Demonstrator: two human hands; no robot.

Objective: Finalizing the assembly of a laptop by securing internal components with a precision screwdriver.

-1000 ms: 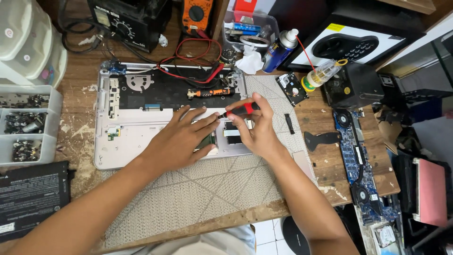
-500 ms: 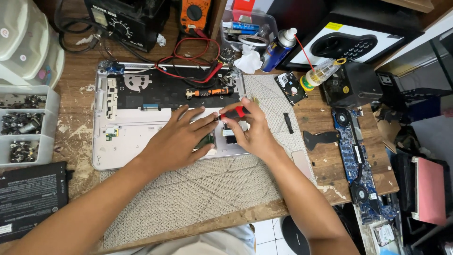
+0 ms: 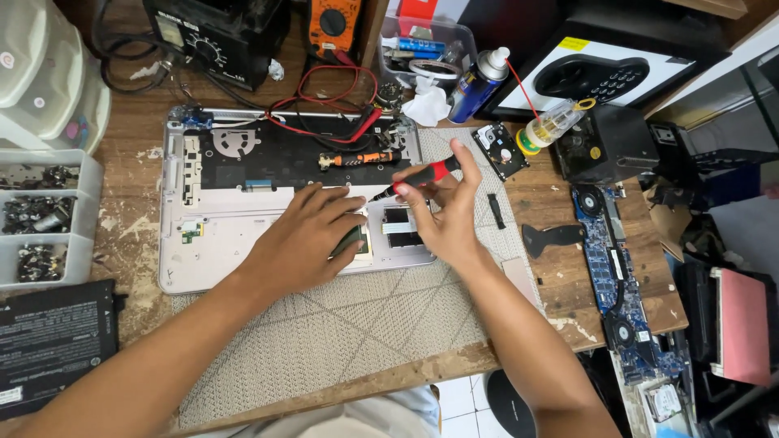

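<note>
I hold one red-and-black screwdriver (image 3: 415, 178) pinched in the fingers of my right hand (image 3: 442, 219), its tip pointing down and left toward the opened laptop shell (image 3: 203, 243) that lies bottom-up on the worktop (image 3: 138, 174). My left hand (image 3: 304, 239) lies flat, fingers spread, pressing on a small dark part near the shell's front edge; it grips nothing that I can see. The two hands are close, nearly touching at the fingertips. A second screwdriver, orange and black (image 3: 357, 159), lies across the dark inner panel of the shell, with red and black probe leads (image 3: 324, 113) looped above it.

Under the shell's front edge and my forearms spreads one grey woven mat (image 3: 349, 324). To the left stand three small open trays of screws (image 3: 36, 219) and one flat black battery pack (image 3: 49, 345). Behind are one orange multimeter (image 3: 333, 24), one blue spray can (image 3: 479, 81) and one small clear bottle (image 3: 552, 126). To the right lie one long blue circuit board (image 3: 608, 268) and one black flat bracket (image 3: 552, 239). The worktop is scuffed bare wood, crowded at every edge; white floor tiles (image 3: 454, 397) show below it.
</note>
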